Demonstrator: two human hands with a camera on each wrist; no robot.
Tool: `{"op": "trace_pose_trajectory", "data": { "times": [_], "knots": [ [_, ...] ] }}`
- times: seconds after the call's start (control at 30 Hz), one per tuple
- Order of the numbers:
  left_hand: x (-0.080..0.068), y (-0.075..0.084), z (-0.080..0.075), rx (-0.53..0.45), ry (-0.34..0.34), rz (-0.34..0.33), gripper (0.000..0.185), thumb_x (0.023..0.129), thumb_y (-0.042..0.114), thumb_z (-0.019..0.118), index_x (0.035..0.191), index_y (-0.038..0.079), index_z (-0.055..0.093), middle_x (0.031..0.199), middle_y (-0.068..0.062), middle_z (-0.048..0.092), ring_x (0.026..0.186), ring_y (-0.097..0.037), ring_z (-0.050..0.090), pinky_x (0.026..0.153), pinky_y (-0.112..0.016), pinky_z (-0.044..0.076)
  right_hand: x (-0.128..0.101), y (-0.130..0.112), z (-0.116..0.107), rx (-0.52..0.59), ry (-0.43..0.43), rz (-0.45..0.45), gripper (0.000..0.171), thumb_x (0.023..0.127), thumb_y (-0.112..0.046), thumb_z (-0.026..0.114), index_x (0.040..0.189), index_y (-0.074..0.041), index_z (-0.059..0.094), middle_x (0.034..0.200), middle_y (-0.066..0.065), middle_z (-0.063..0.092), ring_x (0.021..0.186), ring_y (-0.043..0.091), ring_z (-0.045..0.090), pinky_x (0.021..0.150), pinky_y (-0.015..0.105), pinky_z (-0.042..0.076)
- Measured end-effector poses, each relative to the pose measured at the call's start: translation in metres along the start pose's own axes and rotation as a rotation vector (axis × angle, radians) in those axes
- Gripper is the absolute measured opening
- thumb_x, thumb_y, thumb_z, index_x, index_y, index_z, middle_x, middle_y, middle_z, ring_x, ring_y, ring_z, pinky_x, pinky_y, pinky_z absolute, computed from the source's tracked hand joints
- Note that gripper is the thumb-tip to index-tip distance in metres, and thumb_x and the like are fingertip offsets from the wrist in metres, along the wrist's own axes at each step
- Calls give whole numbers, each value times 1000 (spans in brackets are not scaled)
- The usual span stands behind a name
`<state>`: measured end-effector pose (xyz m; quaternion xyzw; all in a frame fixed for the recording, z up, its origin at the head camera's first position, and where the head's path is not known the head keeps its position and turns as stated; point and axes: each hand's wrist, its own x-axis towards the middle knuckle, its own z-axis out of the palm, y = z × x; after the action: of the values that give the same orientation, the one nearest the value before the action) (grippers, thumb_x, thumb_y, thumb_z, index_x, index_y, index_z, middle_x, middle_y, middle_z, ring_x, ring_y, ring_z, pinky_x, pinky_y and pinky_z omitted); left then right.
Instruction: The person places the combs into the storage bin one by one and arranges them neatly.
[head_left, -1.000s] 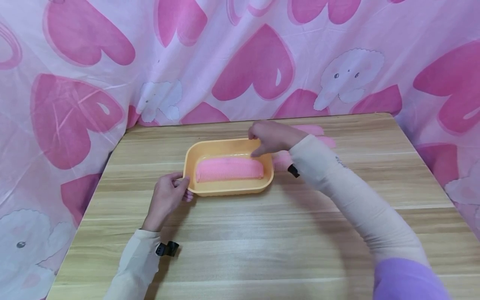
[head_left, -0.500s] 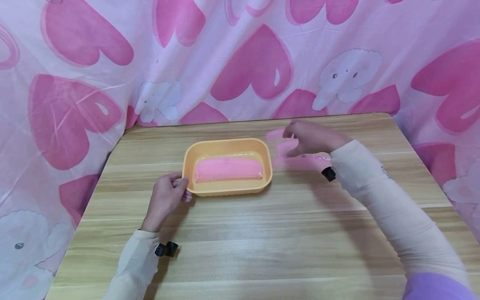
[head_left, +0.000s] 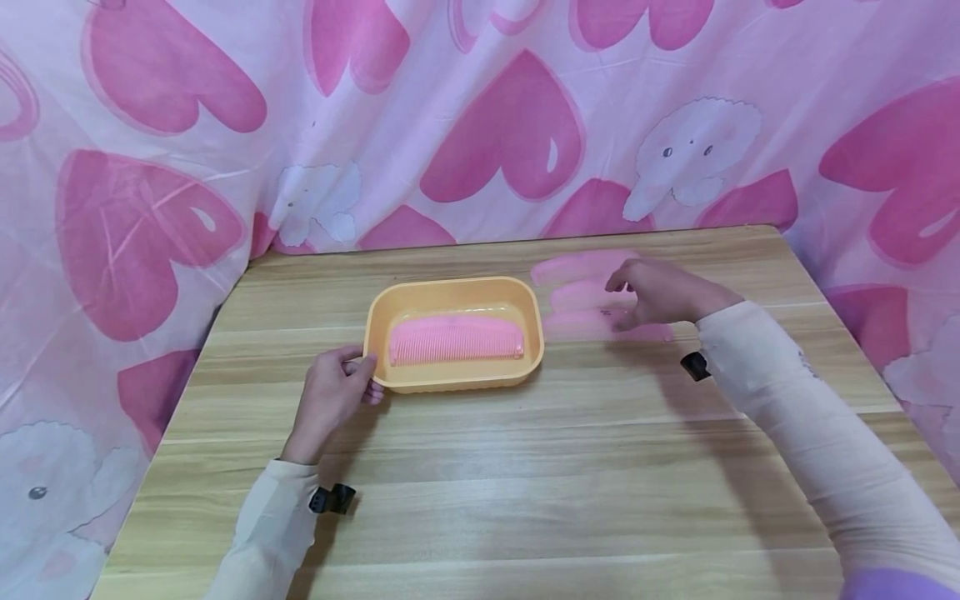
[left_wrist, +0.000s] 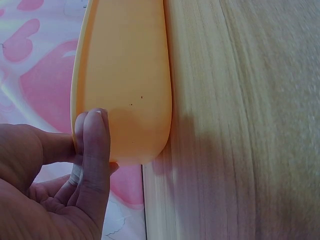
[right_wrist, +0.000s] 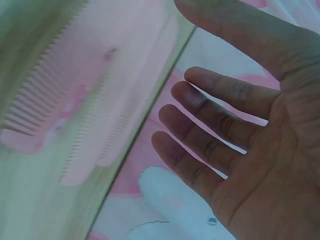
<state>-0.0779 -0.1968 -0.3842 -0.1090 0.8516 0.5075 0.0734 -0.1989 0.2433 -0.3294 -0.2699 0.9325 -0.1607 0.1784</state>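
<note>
Pale wood-grain planks make up the desk [head_left: 480, 467], which fills the near part of the head view. On the near left side the left hand [head_left: 330, 400] holds the left end of an orange tray [head_left: 382, 333]; in the left wrist view its fingers [left_wrist: 92, 150] are curled against the tray's outer wall with the thumb on the rim, pinching the edge. Inside the tray lies one pink comb [head_left: 456, 340], flat, teeth toward the person, running the length of the tray floor.

To the right of the tray, on the bare desk, lie three more pink combs [head_left: 581, 296], side by side and close together, blurred in the head view. The right hand [head_left: 660, 296] hovers over their right ends. The right wrist view shows its fingers [right_wrist: 210, 130] spread and only slightly bent, palm bare, gripping nothing; whether a fingertip touches a comb cannot be told.

Behind the desk hangs a pink cloth [head_left: 525, 125] printed with hearts and white puppies.
</note>
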Motion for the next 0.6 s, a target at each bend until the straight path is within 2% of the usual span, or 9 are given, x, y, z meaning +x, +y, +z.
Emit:
{"op": "trace_pose_trajectory", "data": {
  "times": [0.33, 0.47, 0.6],
  "knots": [
    [0, 0, 0, 6, 1, -5, 38, 105, 12, 53, 135, -10, 55, 75, -12, 71, 61, -16, 69, 62, -33, 64, -2, 23, 22, 49, -2, -20, 47, 79, -8, 85, 117, 14, 66, 120, 27, 64, 117, 44, 58, 101, 58, 50],
    [1, -1, 0, 14, 1, -8, 38, 105, 12, 53, 136, -9, 55, 76, -12, 71, 61, -16, 69, 62, -32, 64, -1, 29, 29, 49, 18, -27, 45, 77, -9, 86, 113, 12, 69, 111, 21, 69, 106, 38, 63, 96, 55, 53],
    [1, -1, 1, 31, -1, -11, 38, 105, 13, 54, 136, -9, 55, 76, -12, 71, 62, -16, 70, 62, -33, 64, -2, 35, 36, 58, 20, -6, 51, 76, -14, 89, 114, 12, 67, 110, 20, 67, 102, 34, 62, 93, 54, 54]
  ]
}}
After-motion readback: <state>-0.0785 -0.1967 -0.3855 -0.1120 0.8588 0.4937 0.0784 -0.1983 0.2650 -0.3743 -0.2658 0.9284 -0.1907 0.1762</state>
